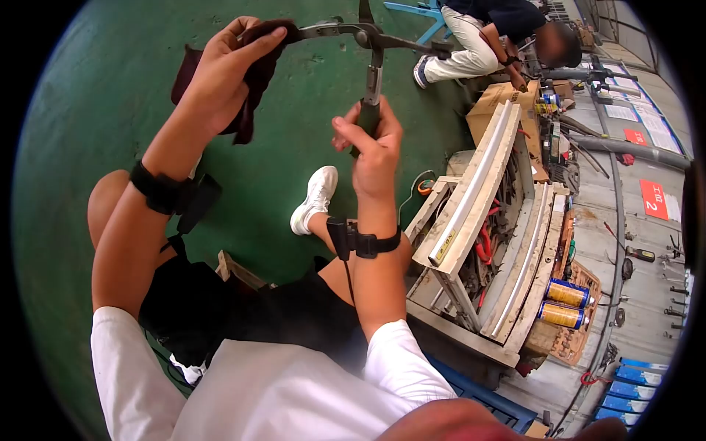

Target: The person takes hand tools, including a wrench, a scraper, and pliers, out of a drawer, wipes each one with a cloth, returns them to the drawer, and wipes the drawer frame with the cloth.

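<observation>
My left hand (220, 77) pinches a dark maroon cloth (254, 92) between thumb and fingers, and the cloth hangs below it. At its top the cloth wraps the end of one handle of a metal plier-like hand tool (362, 38). My right hand (373, 151) closes around the tool's other handle, which has a dark grip. The two handles are spread wide from the pivot. One jaw points up out of view and the other reaches right to a blunt end. Its exact kind I cannot make out.
A whitish metal rack (471, 191) with red-handled tools stands at my right. Beyond it are a cardboard box (489, 103) and blue-yellow spray cans (565, 314). Another person (500, 37) crouches at the top right. Green floor (110, 95) spreads on the left.
</observation>
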The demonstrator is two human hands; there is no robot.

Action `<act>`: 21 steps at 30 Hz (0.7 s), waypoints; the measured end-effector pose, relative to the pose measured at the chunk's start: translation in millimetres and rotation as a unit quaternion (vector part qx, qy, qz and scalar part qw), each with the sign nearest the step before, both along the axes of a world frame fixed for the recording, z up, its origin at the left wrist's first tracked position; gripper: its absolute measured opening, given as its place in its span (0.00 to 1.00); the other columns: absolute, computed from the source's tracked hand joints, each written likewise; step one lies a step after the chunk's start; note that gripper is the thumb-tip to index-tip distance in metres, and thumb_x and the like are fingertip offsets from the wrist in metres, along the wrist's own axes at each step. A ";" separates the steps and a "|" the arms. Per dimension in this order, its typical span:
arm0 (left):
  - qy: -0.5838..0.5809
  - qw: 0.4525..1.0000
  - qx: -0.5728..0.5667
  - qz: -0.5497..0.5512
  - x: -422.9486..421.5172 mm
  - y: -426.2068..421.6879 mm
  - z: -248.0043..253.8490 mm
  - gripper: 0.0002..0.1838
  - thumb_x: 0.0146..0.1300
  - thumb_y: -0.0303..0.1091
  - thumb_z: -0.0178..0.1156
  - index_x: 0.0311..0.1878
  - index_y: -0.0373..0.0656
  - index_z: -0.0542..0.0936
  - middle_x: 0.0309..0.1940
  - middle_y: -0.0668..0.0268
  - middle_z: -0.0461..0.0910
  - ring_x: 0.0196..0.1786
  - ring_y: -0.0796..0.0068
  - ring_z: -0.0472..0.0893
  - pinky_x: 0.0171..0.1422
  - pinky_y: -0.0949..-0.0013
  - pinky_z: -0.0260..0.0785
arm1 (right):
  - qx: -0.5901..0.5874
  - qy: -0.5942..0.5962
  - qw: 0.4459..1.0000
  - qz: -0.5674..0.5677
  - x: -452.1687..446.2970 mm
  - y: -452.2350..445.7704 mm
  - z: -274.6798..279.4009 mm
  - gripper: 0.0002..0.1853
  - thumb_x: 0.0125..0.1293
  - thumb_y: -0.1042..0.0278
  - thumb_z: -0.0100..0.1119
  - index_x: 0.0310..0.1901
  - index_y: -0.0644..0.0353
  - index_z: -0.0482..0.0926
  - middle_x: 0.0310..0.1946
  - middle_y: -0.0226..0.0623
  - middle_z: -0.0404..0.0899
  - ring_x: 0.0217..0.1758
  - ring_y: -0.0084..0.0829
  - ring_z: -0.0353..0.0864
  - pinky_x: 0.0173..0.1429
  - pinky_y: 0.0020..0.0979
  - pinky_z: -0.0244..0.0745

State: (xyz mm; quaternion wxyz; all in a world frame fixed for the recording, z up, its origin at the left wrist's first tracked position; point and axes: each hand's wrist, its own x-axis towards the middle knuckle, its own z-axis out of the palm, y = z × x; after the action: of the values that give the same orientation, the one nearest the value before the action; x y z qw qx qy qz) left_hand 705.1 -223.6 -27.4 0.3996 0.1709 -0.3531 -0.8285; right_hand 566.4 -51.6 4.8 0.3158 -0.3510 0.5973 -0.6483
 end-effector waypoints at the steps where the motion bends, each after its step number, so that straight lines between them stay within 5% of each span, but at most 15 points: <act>1: 0.019 1.000 -0.010 -0.012 -0.8 -0.6 0.3 0.07 0.68 0.29 0.64 0.37 0.46 0.74 0.38 0.72 0.81 0.40 0.85 0.80 0.36 0.78 0.69 | -0.006 -0.008 1.000 0.027 1.8 -1.0 -2.1 0.09 0.61 0.77 0.65 0.34 0.59 0.72 0.21 0.26 0.70 0.21 0.17 0.67 0.27 0.23 0.62; 2: 0.018 0.999 -0.010 0.027 -3.8 -0.1 2.5 0.07 0.67 0.33 0.65 0.38 0.46 0.75 0.32 0.68 0.81 0.37 0.79 0.82 0.35 0.72 0.71 | -0.012 -0.015 0.998 0.052 3.2 -0.8 -2.9 0.08 0.61 0.77 0.64 0.32 0.59 0.72 0.19 0.27 0.70 0.19 0.19 0.67 0.27 0.25 0.64; 9: 0.042 0.999 0.025 0.014 3.5 -3.6 -4.3 0.08 0.72 0.37 0.60 0.44 0.42 0.79 0.38 0.71 0.82 0.41 0.81 0.81 0.48 0.75 0.71 | 0.037 0.054 0.997 0.033 5.7 -5.0 -18.9 0.14 0.60 0.73 0.66 0.23 0.58 0.69 0.14 0.20 0.66 0.15 0.12 0.61 0.20 0.21 0.53; 13: -0.010 0.986 0.139 0.092 1.4 8.5 6.8 0.16 0.71 0.46 0.60 0.37 0.41 0.75 0.27 0.68 0.75 0.27 0.73 0.75 0.31 0.69 0.72 | 0.012 0.013 1.000 0.003 7.3 2.1 -12.5 0.14 0.60 0.73 0.66 0.23 0.57 0.69 0.13 0.21 0.66 0.15 0.13 0.61 0.19 0.21 0.54; 16: -0.008 0.993 0.099 0.069 5.0 11.8 15.0 0.18 0.76 0.48 0.53 0.34 0.46 0.73 0.23 0.71 0.70 0.22 0.75 0.70 0.25 0.71 0.65 | -0.020 -0.019 0.999 -0.038 3.7 4.5 -8.0 0.14 0.61 0.72 0.64 0.23 0.57 0.69 0.12 0.24 0.62 0.13 0.18 0.61 0.21 0.24 0.57; 21: -0.072 0.995 0.009 0.075 8.0 3.6 29.5 0.16 0.76 0.48 0.53 0.35 0.46 0.74 0.21 0.75 0.70 0.21 0.82 0.70 0.23 0.75 0.62 | 0.000 0.002 0.998 -0.063 -3.3 13.3 2.7 0.15 0.62 0.71 0.67 0.23 0.55 0.70 0.12 0.24 0.62 0.13 0.17 0.60 0.20 0.23 0.56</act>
State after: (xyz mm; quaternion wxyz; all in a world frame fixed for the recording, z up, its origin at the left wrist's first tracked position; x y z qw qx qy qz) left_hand 713.1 -220.0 2.1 0.4325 0.2595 -0.3597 -0.7850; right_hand 563.1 -38.3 7.5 0.2729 -0.3137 0.6193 -0.6660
